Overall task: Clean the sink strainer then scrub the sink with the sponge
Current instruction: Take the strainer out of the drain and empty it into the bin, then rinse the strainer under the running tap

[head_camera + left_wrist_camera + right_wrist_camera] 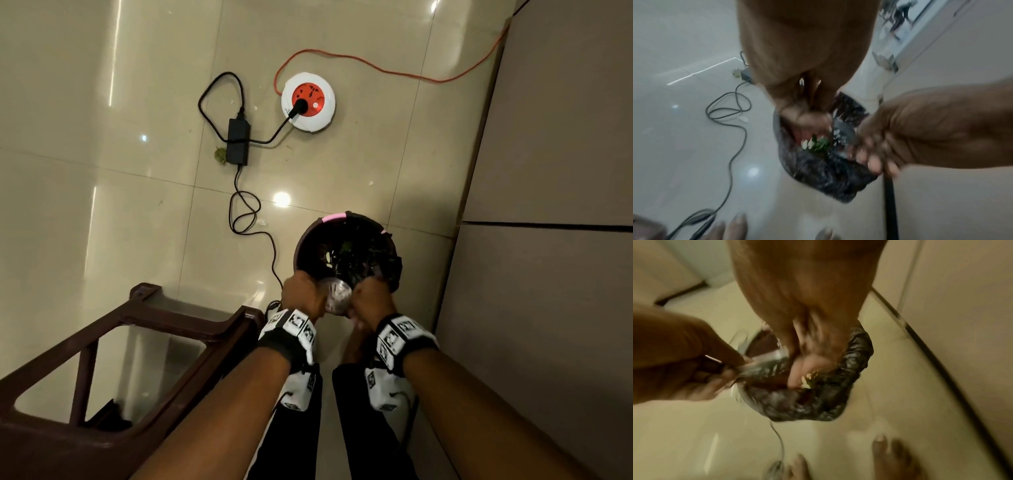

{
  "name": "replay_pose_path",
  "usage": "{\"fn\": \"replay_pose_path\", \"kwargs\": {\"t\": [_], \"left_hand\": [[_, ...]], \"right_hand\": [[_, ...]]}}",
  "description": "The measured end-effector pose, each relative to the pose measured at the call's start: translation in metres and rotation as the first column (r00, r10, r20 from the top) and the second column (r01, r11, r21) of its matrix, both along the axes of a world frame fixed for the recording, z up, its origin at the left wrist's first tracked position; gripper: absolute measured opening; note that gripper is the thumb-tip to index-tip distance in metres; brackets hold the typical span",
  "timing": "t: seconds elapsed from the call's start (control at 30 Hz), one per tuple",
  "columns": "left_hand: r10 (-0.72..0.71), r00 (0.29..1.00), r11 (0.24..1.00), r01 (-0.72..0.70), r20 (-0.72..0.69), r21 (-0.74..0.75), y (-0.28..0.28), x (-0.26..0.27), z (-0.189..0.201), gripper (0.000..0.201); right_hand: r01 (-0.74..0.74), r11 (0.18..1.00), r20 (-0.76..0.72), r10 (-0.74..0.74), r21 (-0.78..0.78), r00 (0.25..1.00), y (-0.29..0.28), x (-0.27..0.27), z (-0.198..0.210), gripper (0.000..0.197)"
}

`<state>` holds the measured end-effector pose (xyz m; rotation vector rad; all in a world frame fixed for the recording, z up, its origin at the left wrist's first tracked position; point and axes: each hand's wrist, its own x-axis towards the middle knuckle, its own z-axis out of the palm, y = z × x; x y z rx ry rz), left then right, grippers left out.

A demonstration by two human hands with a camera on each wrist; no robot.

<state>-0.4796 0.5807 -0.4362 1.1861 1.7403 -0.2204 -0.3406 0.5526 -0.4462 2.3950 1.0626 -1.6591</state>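
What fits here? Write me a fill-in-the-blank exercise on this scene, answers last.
The left hand holds the metal ___ above the bin.
The bin's liner bag is ___.
The adapter plugs into a white reel with a ___ centre.
Answers: strainer; black; red.

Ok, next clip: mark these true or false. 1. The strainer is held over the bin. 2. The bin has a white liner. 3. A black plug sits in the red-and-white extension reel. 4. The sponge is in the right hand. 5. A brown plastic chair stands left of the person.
1. True: both hands, left hand and right hand, hold the sink strainer above the bin.
2. False: the liner is black.
3. True: see the extension reel.
4. False: no sponge shows.
5. True: the plastic chair.
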Motion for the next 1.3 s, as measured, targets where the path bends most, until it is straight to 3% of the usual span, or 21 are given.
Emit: {"fn": "replay_pose_path", "kwargs": {"t": [0.07,0.17,0.27,0.4,0.47,0.57,0.63,0.7,0.8,0.87,0.97,1.17,1.3], "left_hand": [[0.047,0.998,0.993,-0.051,-0.044,-0.103,-0.012,-0.002,-0.011,0.027],[0.141,0.99,0.989,-0.14,0.004,-0.057,-0.022,-0.002,-0.007,0.026],[0.125,0.987,0.992,-0.122,0.1,-0.029,-0.026,0.002,0.006,0.024],[0.106,0.973,0.977,-0.14,0.203,0.159,-0.022,0.004,0.015,0.027],[0.089,0.986,0.974,-0.116,0.138,0.197,-0.013,0.007,0.014,0.021],[0.032,0.999,0.999,-0.034,-0.036,-0.038,-0.012,0.009,0.009,0.023],[0.078,0.996,0.994,-0.081,-0.042,-0.077,-0.016,0.008,0.003,0.034],[0.143,0.99,0.99,-0.143,-0.002,0.002,-0.016,0.009,0.009,0.031],[0.117,0.992,0.985,-0.122,0.042,0.125,-0.021,0.008,0.026,0.02],[0.153,0.984,0.974,-0.166,0.094,0.152,-0.022,0.004,0.041,0.019],[0.125,0.977,0.967,-0.159,0.173,0.199,-0.02,0.005,0.069,0.025],[0.126,0.947,0.948,-0.203,0.296,0.247,-0.005,0.019,0.164,0.022],[0.129,0.934,0.941,-0.221,0.333,0.256,0.01,0.039,0.244,0.011]], "right_hand": [[-0.06,0.994,0.012,0.062,-0.09,0.998,-0.001,-0.003,-0.003,0.015],[0.002,1.0,0.057,-0.003,0.016,0.998,0.006,0.002,0.0,0.015],[0.036,0.999,0.064,-0.035,-0.019,0.997,-0.001,0.012,0.003,0.019],[0.02,0.971,0.146,-0.056,0.24,0.988,-0.009,0.015,0.009,0.023],[0.0,0.96,0.181,-0.053,0.28,0.982,-0.009,0.012,0.012,0.017],[-0.007,0.998,0.138,0.016,-0.063,0.99,-0.009,0.003,0.014,0.018],[0.038,0.991,0.096,-0.025,-0.132,0.995,-0.009,0.002,0.015,0.024],[0.023,1.0,0.151,-0.02,-0.018,0.988,-0.002,0.002,0.024,0.024],[-0.013,0.993,0.165,-0.007,0.12,0.986,-0.003,0.006,0.042,0.011],[0.055,0.987,0.092,-0.07,0.151,0.993,-0.013,0.012,0.048,0.023],[0.141,0.962,0.068,-0.161,0.234,0.985,-0.024,0.019,0.075,0.024],[0.299,0.879,0.012,-0.326,0.371,0.945,-0.024,0.031,0.179,0.018],[0.464,0.796,-0.135,-0.449,0.389,0.883,-0.02,0.045,0.252,0.016]]}}
